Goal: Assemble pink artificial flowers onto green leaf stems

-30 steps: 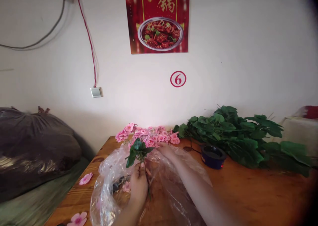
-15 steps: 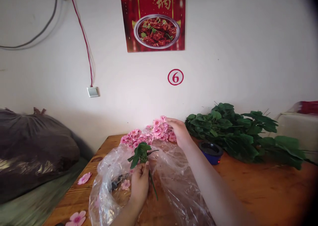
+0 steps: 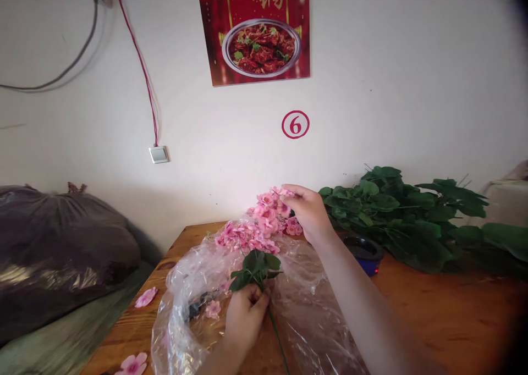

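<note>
My left hand (image 3: 247, 312) is closed around the thin green stem of an artificial leaf sprig (image 3: 256, 268). The stem's lower end slants down to the right below the fist. Farther back, my right hand (image 3: 307, 210) is closed with its fingertips on a cluster of pink artificial blossoms (image 3: 266, 213). More pink blossoms (image 3: 239, 236) lie behind the leaves. I cannot tell whether the blossoms and the sprig are joined. Clear plastic film (image 3: 185, 276) spreads under and around both hands.
A dark blue pot (image 3: 365, 254) with a red light stands right of my right forearm. Behind it lies a heap of green leaf stems (image 3: 396, 210). Loose pink flowers (image 3: 146, 297) rest on the wooden table's left side (image 3: 124, 328). A big dark bag (image 3: 61, 254) sits at left.
The leaf sprig in my left hand has moved right and turned more upright, with its leaves spread. My right hand has shifted slightly right, and the blossoms at its fingertips now stand more bunched together.
</note>
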`<state>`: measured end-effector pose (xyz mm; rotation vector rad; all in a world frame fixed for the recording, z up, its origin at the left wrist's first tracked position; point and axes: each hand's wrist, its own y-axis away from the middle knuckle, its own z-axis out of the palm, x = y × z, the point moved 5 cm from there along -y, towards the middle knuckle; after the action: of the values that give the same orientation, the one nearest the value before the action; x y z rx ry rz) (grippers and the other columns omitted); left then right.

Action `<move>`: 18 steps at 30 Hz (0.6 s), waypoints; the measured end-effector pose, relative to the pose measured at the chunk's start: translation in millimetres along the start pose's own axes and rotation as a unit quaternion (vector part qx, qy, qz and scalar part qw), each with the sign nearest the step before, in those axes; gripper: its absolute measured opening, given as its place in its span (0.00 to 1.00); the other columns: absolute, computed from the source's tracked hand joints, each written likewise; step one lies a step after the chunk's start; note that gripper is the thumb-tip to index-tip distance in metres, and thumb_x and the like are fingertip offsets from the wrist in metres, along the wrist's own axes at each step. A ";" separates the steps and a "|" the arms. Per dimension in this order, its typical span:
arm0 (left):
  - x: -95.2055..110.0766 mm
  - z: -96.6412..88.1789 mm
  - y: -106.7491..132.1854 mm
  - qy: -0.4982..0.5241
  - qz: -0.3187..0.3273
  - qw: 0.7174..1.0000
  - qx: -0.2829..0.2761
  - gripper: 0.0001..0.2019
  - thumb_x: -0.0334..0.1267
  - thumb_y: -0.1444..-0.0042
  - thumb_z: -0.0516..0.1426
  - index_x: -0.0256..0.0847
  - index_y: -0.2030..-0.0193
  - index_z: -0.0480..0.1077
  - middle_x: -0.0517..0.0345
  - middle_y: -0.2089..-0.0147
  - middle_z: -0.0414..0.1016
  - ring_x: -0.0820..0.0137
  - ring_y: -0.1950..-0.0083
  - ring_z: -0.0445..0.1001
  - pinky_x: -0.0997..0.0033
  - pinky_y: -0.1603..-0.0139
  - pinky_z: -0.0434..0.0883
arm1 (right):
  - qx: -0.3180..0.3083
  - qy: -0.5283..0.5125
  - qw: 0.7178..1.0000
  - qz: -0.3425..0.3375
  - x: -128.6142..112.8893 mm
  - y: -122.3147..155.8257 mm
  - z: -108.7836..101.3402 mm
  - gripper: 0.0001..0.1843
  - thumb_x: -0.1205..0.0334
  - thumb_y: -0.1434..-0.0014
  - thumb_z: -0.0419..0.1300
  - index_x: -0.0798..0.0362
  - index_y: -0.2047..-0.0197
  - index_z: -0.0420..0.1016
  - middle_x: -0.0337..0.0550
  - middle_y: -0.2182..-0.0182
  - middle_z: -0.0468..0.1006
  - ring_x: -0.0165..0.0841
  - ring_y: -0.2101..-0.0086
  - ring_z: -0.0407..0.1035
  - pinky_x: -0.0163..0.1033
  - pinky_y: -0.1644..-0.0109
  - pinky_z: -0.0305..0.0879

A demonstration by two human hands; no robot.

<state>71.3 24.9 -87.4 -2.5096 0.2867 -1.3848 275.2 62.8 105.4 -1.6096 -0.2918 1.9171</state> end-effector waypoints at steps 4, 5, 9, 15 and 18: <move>5.0 5.4 3.1 -0.092 0.019 0.995 -0.031 0.14 0.40 0.46 0.54 0.41 0.80 0.60 0.62 0.79 0.62 0.71 0.74 0.62 0.71 0.71 0.50 | 0.044 -0.019 0.999 0.007 10.4 -8.9 -9.4 0.26 0.65 0.56 0.66 0.58 0.51 0.80 0.51 0.55 0.81 0.41 0.54 0.75 0.44 0.50 0.69; 5.8 6.0 3.2 -0.099 0.019 0.994 -0.034 0.14 0.40 0.45 0.53 0.41 0.80 0.60 0.62 0.79 0.62 0.70 0.74 0.62 0.71 0.71 0.50 | 0.058 -0.030 0.998 0.022 14.5 -11.9 -12.5 0.27 0.66 0.57 0.65 0.59 0.51 0.80 0.52 0.56 0.82 0.41 0.56 0.75 0.43 0.52 0.69; 4.3 6.7 2.1 -0.097 0.001 0.995 -0.029 0.17 0.44 0.45 0.52 0.41 0.81 0.58 0.62 0.80 0.59 0.71 0.74 0.60 0.70 0.71 0.49 | 0.081 -0.077 0.993 0.048 21.2 -19.1 -18.5 0.27 0.68 0.62 0.66 0.60 0.53 0.80 0.52 0.56 0.81 0.40 0.57 0.75 0.41 0.55 0.69; 1.4 3.8 6.1 -0.026 0.027 0.999 -0.006 0.23 0.48 0.43 0.54 0.40 0.84 0.54 0.63 0.81 0.53 0.73 0.76 0.54 0.70 0.72 0.47 | -0.026 -0.127 0.990 0.061 8.7 -4.1 5.2 0.25 0.68 0.61 0.67 0.56 0.55 0.79 0.46 0.61 0.81 0.36 0.60 0.74 0.39 0.57 0.69; 5.3 -2.2 11.2 0.075 0.067 0.995 0.019 0.25 0.50 0.41 0.55 0.40 0.83 0.54 0.63 0.81 0.52 0.74 0.75 0.54 0.71 0.73 0.50 | -0.065 -0.096 0.993 0.039 0.0 8.0 18.0 0.21 0.67 0.59 0.67 0.55 0.58 0.78 0.45 0.63 0.79 0.35 0.62 0.73 0.38 0.61 0.68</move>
<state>71.7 12.5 -85.6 -2.3133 0.4457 -1.5124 255.6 60.2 105.5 -1.5397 -0.4468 2.1568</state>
